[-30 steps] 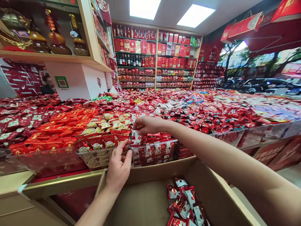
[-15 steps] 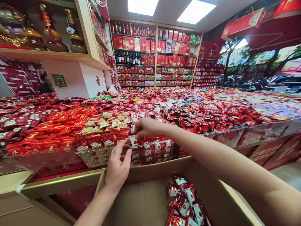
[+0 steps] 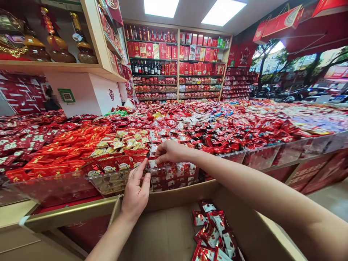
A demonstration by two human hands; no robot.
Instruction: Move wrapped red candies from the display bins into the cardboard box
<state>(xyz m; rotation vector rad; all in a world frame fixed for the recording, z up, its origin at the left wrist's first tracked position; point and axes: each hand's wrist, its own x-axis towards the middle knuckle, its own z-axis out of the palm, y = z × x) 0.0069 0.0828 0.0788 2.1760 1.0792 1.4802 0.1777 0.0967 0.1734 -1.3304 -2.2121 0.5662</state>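
My right hand (image 3: 172, 151) reaches in from the right, its fingers pinched on a small red-and-white sweet packet (image 3: 152, 163) at the front left corner of a clear bin (image 3: 174, 179). More packets of that kind stand in rows behind the bin's clear front wall. My left hand (image 3: 136, 195) is just left of it, fingers stretched and apart, the fingertips close to the packet's edge; whether they touch it I cannot tell. Below both hands stands a cardboard box (image 3: 163, 232), with loose red-and-white packets (image 3: 213, 232) heaped on its right side.
Durian-labelled packets (image 3: 123, 162) fill the bin to the left, and orange-red packets (image 3: 58, 166) lie beyond them. A gold-edged frame (image 3: 73, 208) runs left of the box. Shelves of bottles and red boxes (image 3: 160, 50) line the back wall.
Both hands stay almost in place. My right hand has shifted slightly, and the whole view has moved a little. The packets in the box lie as before.
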